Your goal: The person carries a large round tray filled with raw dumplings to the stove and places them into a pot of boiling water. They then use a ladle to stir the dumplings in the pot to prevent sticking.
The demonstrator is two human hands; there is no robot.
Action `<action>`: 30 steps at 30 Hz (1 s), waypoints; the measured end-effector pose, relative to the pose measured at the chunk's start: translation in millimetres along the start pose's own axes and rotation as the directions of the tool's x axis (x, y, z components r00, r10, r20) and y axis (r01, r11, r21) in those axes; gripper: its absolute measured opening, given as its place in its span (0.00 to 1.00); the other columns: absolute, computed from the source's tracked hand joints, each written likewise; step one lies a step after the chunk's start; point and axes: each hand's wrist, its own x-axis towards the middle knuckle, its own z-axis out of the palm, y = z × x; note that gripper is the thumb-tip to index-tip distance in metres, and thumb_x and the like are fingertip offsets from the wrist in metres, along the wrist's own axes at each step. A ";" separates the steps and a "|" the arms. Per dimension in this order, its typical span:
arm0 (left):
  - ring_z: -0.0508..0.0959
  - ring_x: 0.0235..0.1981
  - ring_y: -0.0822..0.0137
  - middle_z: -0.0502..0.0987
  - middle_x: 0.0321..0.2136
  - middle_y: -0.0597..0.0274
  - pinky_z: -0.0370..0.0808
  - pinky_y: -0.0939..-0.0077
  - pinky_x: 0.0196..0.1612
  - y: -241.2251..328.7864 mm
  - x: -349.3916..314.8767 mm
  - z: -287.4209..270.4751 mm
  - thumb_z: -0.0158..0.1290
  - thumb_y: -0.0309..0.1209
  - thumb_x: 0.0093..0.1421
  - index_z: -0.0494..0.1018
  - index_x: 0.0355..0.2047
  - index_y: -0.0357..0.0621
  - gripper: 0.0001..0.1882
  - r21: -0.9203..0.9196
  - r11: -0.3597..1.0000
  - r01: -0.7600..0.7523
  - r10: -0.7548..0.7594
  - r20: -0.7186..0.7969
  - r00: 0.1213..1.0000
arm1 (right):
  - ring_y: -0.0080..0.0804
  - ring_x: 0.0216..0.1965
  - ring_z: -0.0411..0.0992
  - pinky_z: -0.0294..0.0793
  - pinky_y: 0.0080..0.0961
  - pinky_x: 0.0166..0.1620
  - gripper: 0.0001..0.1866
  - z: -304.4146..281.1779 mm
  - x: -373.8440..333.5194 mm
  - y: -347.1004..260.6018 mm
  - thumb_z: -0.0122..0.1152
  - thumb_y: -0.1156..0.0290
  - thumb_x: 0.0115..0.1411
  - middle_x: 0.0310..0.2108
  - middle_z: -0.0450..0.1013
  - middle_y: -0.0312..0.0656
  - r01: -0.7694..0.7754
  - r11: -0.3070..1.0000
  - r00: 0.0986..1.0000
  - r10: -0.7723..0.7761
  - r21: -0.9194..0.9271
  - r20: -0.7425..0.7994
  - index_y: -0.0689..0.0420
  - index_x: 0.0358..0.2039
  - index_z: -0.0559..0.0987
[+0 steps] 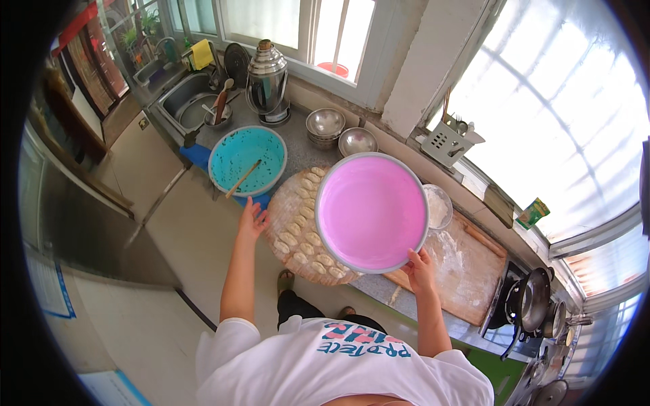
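My right hand point(420, 269) grips the near right rim of a pink basin point(372, 211) with a grey edge. The basin is tilted so its bare inside shows, and it hides part of a round floured board point(275, 218) carrying rows of dumplings point(300, 221). My left hand point(253, 219) is empty, fingers spread, just below the rim of a turquoise basin point(271, 145). Dark green bits cling to that basin's inside, and a wooden stick point(244, 178) leans in it. Whether my left fingertips touch its rim I cannot tell.
Right of the pink basin are a bowl of flour point(439, 206) and a floured wooden board point(467, 274) with a rolling pin point(485, 241). Metal bowls point(326, 123) and a steel thermos flask point(267, 84) stand behind. A sink point(189, 101) lies far left, a black pan point(531, 298) far right.
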 end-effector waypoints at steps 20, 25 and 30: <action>0.76 0.41 0.58 0.69 0.38 0.56 0.81 0.66 0.43 153.5 69.9 -85.2 0.50 0.29 0.59 0.67 0.39 0.34 0.11 0.252 0.962 -0.108 0.130 -0.072 0.989 | 0.30 0.36 0.76 0.81 0.27 0.37 0.12 306.8 107.0 77.8 0.54 0.71 0.63 0.37 0.75 0.42 0.009 0.995 0.998 -0.002 -0.104 0.066 0.62 0.45 0.71; 0.76 0.42 0.57 0.68 0.40 0.58 0.81 0.68 0.43 160.6 82.1 -83.4 0.51 0.29 0.60 0.67 0.42 0.33 0.13 0.239 0.966 -0.102 0.121 -0.067 0.990 | 0.31 0.36 0.76 0.81 0.30 0.39 0.10 398.6 146.8 111.8 0.55 0.69 0.64 0.37 0.75 0.43 -0.037 0.997 0.979 0.051 -0.073 0.198 0.61 0.42 0.71; 0.77 0.43 0.60 0.70 0.44 0.58 0.78 0.71 0.40 152.0 56.2 -70.7 0.54 0.34 0.61 0.68 0.45 0.39 0.16 0.156 0.987 0.033 -0.017 -0.100 0.995 | 0.30 0.31 0.76 0.81 0.26 0.37 0.10 440.3 172.4 149.5 0.54 0.67 0.64 0.34 0.75 0.43 -0.103 0.991 0.969 0.119 -0.082 0.218 0.61 0.39 0.72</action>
